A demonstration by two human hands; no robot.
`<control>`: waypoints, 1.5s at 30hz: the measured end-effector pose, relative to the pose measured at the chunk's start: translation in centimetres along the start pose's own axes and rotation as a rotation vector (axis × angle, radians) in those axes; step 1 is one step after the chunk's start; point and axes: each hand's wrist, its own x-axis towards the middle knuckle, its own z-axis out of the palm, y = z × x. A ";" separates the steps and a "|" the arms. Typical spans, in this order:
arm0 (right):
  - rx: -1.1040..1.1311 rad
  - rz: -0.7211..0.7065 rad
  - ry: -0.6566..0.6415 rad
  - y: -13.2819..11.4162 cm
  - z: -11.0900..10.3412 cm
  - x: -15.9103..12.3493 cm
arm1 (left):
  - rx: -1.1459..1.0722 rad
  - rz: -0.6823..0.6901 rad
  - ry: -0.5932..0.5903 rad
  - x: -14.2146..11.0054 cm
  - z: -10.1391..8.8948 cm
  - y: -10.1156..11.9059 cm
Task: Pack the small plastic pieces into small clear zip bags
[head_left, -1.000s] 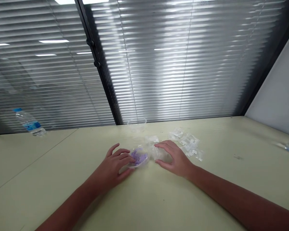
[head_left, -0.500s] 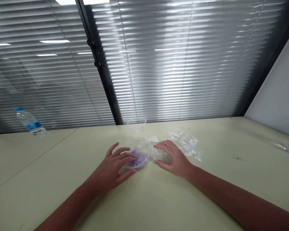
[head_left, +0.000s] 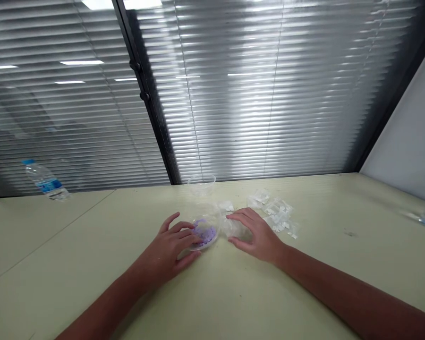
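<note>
Some left fingers (head_left: 191, 240) apparently shifted over purple pieces (head_left: 208, 233)

No readable text; bottle label (head_left: 49, 184) illegible.

Purple pieces (head_left: 208, 233), pale-yellow table (head_left: 233, 302)

Single head view, forward and down, both hands (head_left: 173, 246) (head_left: 257, 233) and tabletop (head_left: 216, 302) near, blinds (head_left: 233, 118) beyond
</note>
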 end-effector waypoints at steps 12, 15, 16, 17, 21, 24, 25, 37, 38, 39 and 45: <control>0.006 -0.004 -0.013 -0.1 -0.1 0.0 | -0.013 0.007 -0.018 0.3 -0.2 0.8; 0.005 -0.001 -0.014 -0.1 -0.1 0.0 | -0.028 -0.027 -0.020 0.3 -0.2 0.6; 0.006 0.003 -0.015 -0.1 -0.1 0.0 | -0.045 -0.037 -0.025 0.3 -0.3 0.4; 0.008 0.008 -0.016 -0.1 -0.1 -0.1 | -0.066 -0.049 -0.028 0.3 -0.3 0.4; 0.021 0.025 -0.026 -0.1 -0.1 -0.2 | -0.186 -0.103 -0.010 0.4 -0.8 0.6; 0.026 0.026 -0.021 0.0 -0.1 -0.2 | -0.342 -0.119 0.029 0.5 -1.3 1.5; 0.027 0.026 -0.020 0.0 -0.1 -0.2 | -0.407 -0.136 0.045 0.5 -1.3 1.8; 0.006 0.017 -0.030 0.1 -0.1 -0.2 | -2.008 -0.826 0.342 1.3 -0.9 1.4; 0.005 0.015 -0.028 0.1 -0.1 -0.2 | -2.074 -0.861 0.391 1.4 -0.9 1.1; 0.003 0.013 -0.026 0.1 -0.1 -0.2 | -2.119 -0.896 0.429 1.4 -0.9 0.9; 0.002 0.002 -0.021 0.1 -0.2 -0.3 | -2.007 -1.053 0.495 1.2 -1.3 -0.1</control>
